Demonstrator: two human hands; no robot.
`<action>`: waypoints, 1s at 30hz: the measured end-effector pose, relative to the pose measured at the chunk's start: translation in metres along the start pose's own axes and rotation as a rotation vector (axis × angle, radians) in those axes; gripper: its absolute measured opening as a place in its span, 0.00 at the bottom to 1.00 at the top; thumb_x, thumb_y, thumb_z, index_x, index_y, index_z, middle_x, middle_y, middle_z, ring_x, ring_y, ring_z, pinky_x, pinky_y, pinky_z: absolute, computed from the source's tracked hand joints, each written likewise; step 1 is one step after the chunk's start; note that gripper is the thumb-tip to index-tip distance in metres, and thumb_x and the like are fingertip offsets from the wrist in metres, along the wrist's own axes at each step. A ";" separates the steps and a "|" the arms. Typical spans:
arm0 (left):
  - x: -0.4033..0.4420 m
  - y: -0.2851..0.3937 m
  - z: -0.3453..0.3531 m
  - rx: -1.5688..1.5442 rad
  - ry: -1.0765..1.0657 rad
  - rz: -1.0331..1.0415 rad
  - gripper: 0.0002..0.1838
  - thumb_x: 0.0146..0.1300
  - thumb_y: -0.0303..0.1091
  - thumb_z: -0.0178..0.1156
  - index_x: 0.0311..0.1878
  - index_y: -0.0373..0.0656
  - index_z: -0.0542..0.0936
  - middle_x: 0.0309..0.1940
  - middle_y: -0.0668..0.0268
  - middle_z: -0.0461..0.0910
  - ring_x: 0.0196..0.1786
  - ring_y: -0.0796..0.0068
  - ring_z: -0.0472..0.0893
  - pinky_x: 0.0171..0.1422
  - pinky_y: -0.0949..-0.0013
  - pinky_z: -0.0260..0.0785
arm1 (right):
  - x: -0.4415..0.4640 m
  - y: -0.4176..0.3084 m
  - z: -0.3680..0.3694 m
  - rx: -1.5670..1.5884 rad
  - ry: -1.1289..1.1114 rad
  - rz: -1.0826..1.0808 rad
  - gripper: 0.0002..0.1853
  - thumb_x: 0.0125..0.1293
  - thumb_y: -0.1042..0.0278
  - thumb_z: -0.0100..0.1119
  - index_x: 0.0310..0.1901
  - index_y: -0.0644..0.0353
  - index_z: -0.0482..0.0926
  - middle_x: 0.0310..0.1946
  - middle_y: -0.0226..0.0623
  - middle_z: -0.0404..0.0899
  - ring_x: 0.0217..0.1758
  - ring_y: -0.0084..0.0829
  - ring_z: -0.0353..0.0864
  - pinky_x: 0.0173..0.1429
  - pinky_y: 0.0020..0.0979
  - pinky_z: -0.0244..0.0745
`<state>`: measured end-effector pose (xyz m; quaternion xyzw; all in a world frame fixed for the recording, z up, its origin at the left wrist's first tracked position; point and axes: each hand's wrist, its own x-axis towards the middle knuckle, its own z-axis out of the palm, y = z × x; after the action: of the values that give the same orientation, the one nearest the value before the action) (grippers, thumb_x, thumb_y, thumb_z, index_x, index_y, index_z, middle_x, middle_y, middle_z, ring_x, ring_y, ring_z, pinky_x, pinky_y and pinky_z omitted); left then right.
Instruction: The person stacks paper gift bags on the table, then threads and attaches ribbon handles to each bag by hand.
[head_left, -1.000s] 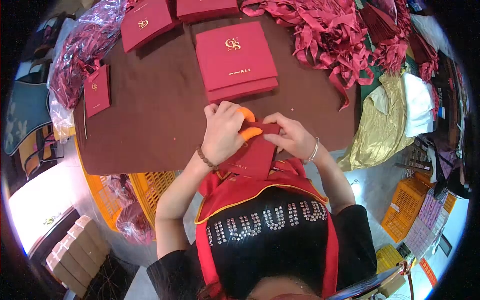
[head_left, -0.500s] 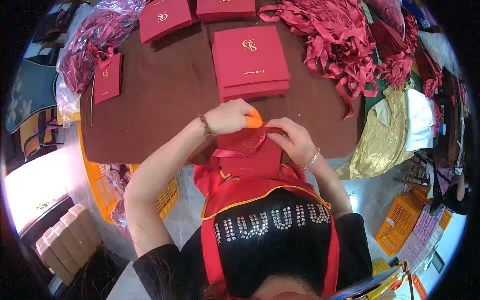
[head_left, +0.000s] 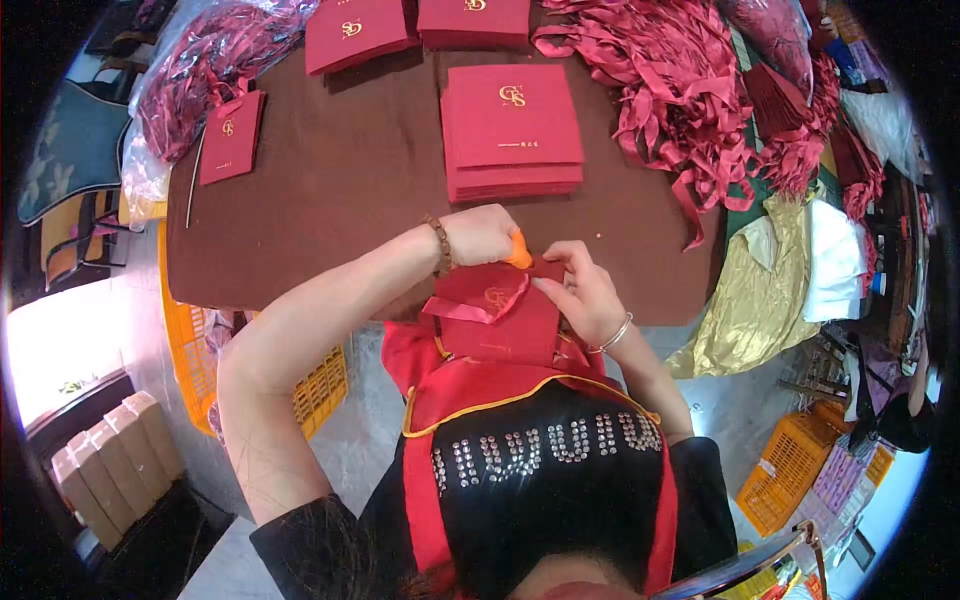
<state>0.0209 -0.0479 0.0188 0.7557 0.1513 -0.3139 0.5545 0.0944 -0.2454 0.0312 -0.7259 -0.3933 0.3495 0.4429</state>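
A small red paper bag (head_left: 500, 335) with a gold logo lies flat against the red apron at the table's near edge. Across its front loops a shiny red ribbon (head_left: 462, 310), running up toward the bag's top edge. My left hand (head_left: 482, 238), an orange finger cover on one finger, is closed at that top edge; its fingertips are partly hidden. At the top right corner, my right hand (head_left: 585, 298) pinches the bag between thumb and fingers. Just beyond my hands sits a stack of red bags (head_left: 513, 125) with gold logos.
More bag stacks (head_left: 362, 35) stand at the back of the brown table (head_left: 330, 170). A single bag (head_left: 232, 140) lies at left beside plastic-wrapped ribbons (head_left: 200, 85). Loose ribbons (head_left: 675, 80) heap at right, near gold wrapping (head_left: 745, 290). An orange crate (head_left: 790, 470) is on the floor.
The view has shifted slightly. My left forearm sits a little lower and the orange-covered finger has tilted down at the bag's top edge. Both hands stay at the bag.
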 end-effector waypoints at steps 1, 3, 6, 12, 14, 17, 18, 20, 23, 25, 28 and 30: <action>0.001 -0.001 0.001 -0.097 -0.014 -0.028 0.09 0.52 0.34 0.60 0.32 0.38 0.82 0.22 0.70 0.79 0.28 0.85 0.74 0.34 0.76 0.67 | 0.000 0.001 0.000 -0.015 0.005 -0.019 0.12 0.58 0.74 0.59 0.44 0.61 0.71 0.22 0.28 0.68 0.22 0.17 0.64 0.28 0.22 0.63; 0.001 -0.001 0.004 -0.195 0.005 -0.015 0.08 0.51 0.33 0.61 0.32 0.39 0.82 0.22 0.72 0.78 0.27 0.86 0.74 0.31 0.78 0.66 | 0.000 -0.001 -0.002 -0.036 0.006 -0.044 0.13 0.58 0.73 0.59 0.44 0.60 0.70 0.20 0.26 0.65 0.20 0.15 0.61 0.26 0.21 0.61; -0.002 0.002 0.012 -0.231 0.105 -0.004 0.09 0.49 0.36 0.60 0.30 0.42 0.82 0.21 0.70 0.78 0.27 0.81 0.74 0.31 0.73 0.63 | 0.001 -0.003 -0.005 -0.016 -0.027 0.005 0.13 0.58 0.73 0.59 0.43 0.61 0.71 0.21 0.28 0.68 0.21 0.16 0.63 0.27 0.21 0.62; -0.012 0.031 0.025 0.192 0.370 -0.067 0.18 0.45 0.50 0.56 0.32 0.49 0.83 0.33 0.60 0.81 0.44 0.59 0.77 0.50 0.54 0.57 | 0.004 0.012 -0.005 0.020 -0.077 0.050 0.11 0.57 0.73 0.60 0.41 0.62 0.72 0.25 0.29 0.72 0.23 0.14 0.65 0.28 0.20 0.64; -0.004 0.021 0.029 0.186 0.579 -0.013 0.15 0.46 0.46 0.57 0.34 0.49 0.82 0.29 0.59 0.81 0.41 0.59 0.78 0.52 0.52 0.59 | 0.003 0.015 -0.005 0.029 -0.166 -0.016 0.10 0.58 0.73 0.60 0.40 0.62 0.72 0.25 0.29 0.72 0.24 0.13 0.65 0.28 0.20 0.64; -0.006 0.027 0.011 0.126 0.692 0.135 0.14 0.53 0.41 0.57 0.35 0.41 0.81 0.31 0.57 0.80 0.36 0.64 0.80 0.41 0.63 0.69 | 0.002 0.016 0.000 0.077 -0.103 -0.017 0.10 0.58 0.73 0.60 0.41 0.62 0.72 0.25 0.26 0.72 0.24 0.13 0.66 0.28 0.19 0.64; -0.009 0.029 0.013 0.141 0.750 0.259 0.12 0.56 0.38 0.57 0.36 0.39 0.81 0.31 0.58 0.80 0.34 0.67 0.80 0.39 0.67 0.69 | 0.002 0.019 -0.001 0.076 -0.100 -0.017 0.10 0.58 0.73 0.60 0.41 0.62 0.72 0.25 0.26 0.72 0.24 0.13 0.66 0.28 0.19 0.64; -0.010 0.032 0.014 0.097 0.805 0.306 0.11 0.58 0.35 0.56 0.39 0.39 0.80 0.29 0.60 0.79 0.33 0.71 0.78 0.39 0.70 0.69 | 0.002 0.028 -0.003 0.155 -0.087 0.131 0.11 0.58 0.73 0.60 0.42 0.61 0.72 0.28 0.23 0.72 0.26 0.11 0.66 0.29 0.17 0.64; -0.011 0.028 0.017 -0.003 0.827 0.382 0.12 0.61 0.33 0.54 0.46 0.38 0.77 0.28 0.63 0.78 0.32 0.78 0.76 0.38 0.74 0.68 | 0.002 0.045 -0.002 0.254 -0.081 0.135 0.12 0.58 0.74 0.60 0.43 0.60 0.71 0.32 0.22 0.72 0.30 0.09 0.67 0.32 0.15 0.64; -0.018 0.018 0.019 -0.218 0.818 0.427 0.15 0.62 0.34 0.55 0.51 0.38 0.74 0.29 0.66 0.77 0.32 0.82 0.73 0.37 0.75 0.67 | 0.002 0.050 -0.006 0.277 -0.075 0.156 0.12 0.58 0.75 0.60 0.43 0.60 0.71 0.33 0.22 0.72 0.31 0.09 0.67 0.33 0.14 0.64; -0.064 0.010 0.033 -0.114 0.733 0.254 0.14 0.60 0.35 0.58 0.47 0.41 0.76 0.35 0.64 0.76 0.38 0.75 0.74 0.43 0.70 0.66 | 0.003 0.057 -0.014 0.257 0.042 0.221 0.12 0.58 0.76 0.59 0.44 0.60 0.70 0.35 0.25 0.73 0.35 0.12 0.70 0.38 0.16 0.67; -0.077 -0.005 0.062 0.204 0.765 0.280 0.13 0.58 0.35 0.59 0.46 0.43 0.76 0.38 0.63 0.75 0.43 0.70 0.73 0.47 0.67 0.64 | 0.006 0.059 -0.016 0.710 0.165 0.121 0.13 0.59 0.78 0.58 0.44 0.61 0.69 0.37 0.29 0.74 0.39 0.17 0.73 0.45 0.20 0.70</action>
<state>-0.0591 -0.0947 0.0527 0.8821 0.2102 0.0543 0.4179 0.1268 -0.2635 -0.0185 -0.5749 -0.1668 0.4301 0.6757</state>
